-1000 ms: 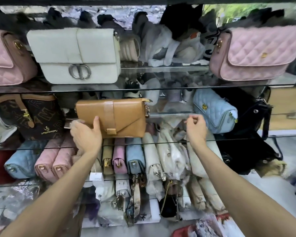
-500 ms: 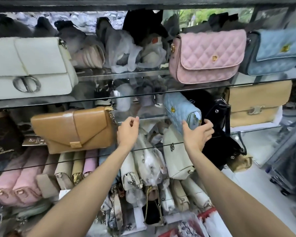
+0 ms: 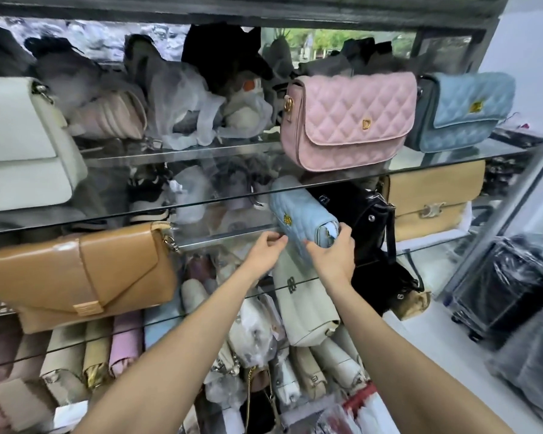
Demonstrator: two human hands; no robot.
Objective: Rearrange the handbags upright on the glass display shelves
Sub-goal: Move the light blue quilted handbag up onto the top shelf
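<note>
Blue bag (image 3: pixel 298 220) lies tilted, end-on, on the middle glass shelf (image 3: pixel 226 238), wedged between loose wrapped stock and the black bag (image 3: pixel 362 220). Right hand (image 3: pixel 334 258) curls round its near end, thumb on top. Left hand (image 3: pixel 265 252) at its left edge, fingers bent and touching the quilting; a firm pinch can't be confirmed.

Step in hand, likely: turn it face-out and stand it upright, like the tan bag (image 3: pixel 76 274) alongside.

- Use both hands; lift clear of the glass edge before rotating.
- Keep the strap from snagging the black bag.
- Set the base flat, clasp forward.
</note>
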